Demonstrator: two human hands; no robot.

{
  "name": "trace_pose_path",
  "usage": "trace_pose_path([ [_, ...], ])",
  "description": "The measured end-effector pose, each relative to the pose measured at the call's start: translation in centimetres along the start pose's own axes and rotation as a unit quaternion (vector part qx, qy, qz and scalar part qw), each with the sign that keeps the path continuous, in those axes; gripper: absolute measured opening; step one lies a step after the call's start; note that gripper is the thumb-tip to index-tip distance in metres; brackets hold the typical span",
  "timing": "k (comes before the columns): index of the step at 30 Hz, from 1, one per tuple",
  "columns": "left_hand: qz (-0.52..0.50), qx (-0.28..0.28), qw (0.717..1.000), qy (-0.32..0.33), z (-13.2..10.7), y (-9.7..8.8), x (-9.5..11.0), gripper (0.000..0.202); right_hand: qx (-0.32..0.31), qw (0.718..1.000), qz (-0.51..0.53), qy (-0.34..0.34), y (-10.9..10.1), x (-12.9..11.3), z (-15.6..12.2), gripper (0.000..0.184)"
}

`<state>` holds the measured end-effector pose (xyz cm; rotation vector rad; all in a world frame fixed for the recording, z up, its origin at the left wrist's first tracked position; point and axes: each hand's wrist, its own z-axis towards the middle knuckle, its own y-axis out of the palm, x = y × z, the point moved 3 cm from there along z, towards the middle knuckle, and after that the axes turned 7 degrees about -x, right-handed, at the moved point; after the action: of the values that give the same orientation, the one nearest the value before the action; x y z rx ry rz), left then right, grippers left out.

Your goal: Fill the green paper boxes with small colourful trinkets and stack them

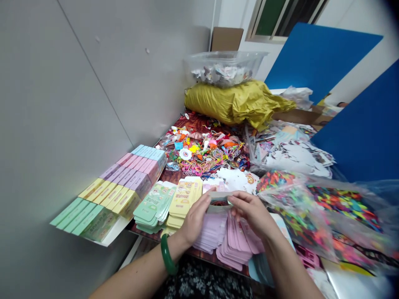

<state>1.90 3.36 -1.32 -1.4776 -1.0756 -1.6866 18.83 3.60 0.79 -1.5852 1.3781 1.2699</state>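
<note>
Left hand [195,220] and right hand [251,214] both pinch a pale card sleeve [220,203] at lower centre, above pink card stacks [233,245]. Closed pastel boxes [124,187] stand in rows at left; many loose trinkets [202,153] lie heaped at centre.

Head-worn view, facing forward, downward

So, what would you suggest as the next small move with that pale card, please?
Probably tuck the dark loop into the pale card: the left hand and right hand hold its ends, and the loop shows at its middle.
</note>
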Motion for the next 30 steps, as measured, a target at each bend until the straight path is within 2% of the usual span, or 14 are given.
trace_pose_path([
  [2,-0.018,0.025,0.999,-0.009,0.3,0.2,0.3,0.040,0.000,1.000,-0.002,-0.008,0.0,0.1,0.1,0.032],
  [4,-0.038,0.027,0.999,-0.020,0.7,0.3,0.7,0.038,0.009,0.999,-0.017,-0.029,-0.1,0.0,0.2,0.034],
  [7,0.026,0.052,0.998,0.003,0.9,0.0,1.7,0.029,0.045,0.987,-0.099,-0.114,-0.3,-0.7,-0.1,0.032],
  [10,0.171,0.073,0.979,0.085,0.3,-0.7,2.4,0.012,0.037,0.947,-0.233,-0.217,-0.2,-1.4,-0.9,0.020],
  [13,0.244,0.049,0.958,0.145,-0.3,-0.9,2.4,0.010,0.009,0.904,-0.334,-0.268,-0.1,-1.5,-1.8,0.017],
  [16,0.254,0.025,0.956,0.146,-0.4,-0.8,2.4,0.018,0.003,0.871,-0.392,-0.296,0.0,-1.7,-2.2,0.017],
  [18,0.255,0.020,0.958,0.131,-0.2,-0.6,2.7,0.017,-0.001,0.861,-0.410,-0.301,0.1,-1.8,-2.3,0.017],
  [24,0.229,0.041,0.969,0.078,0.7,-0.2,3.4,0.008,0.004,0.864,-0.408,-0.295,0.2,-2.4,-2.1,0.013],
  [28,0.243,0.049,0.961,0.121,0.8,-0.4,3.3,0.006,0.013,0.856,-0.403,-0.324,0.0,-2.2,-2.0,0.014],
  [30,0.286,0.052,0.943,0.161,0.5,-0.5,3.0,0.008,0.019,0.839,-0.420,-0.345,-0.2,-1.8,-2.1,0.015],
])
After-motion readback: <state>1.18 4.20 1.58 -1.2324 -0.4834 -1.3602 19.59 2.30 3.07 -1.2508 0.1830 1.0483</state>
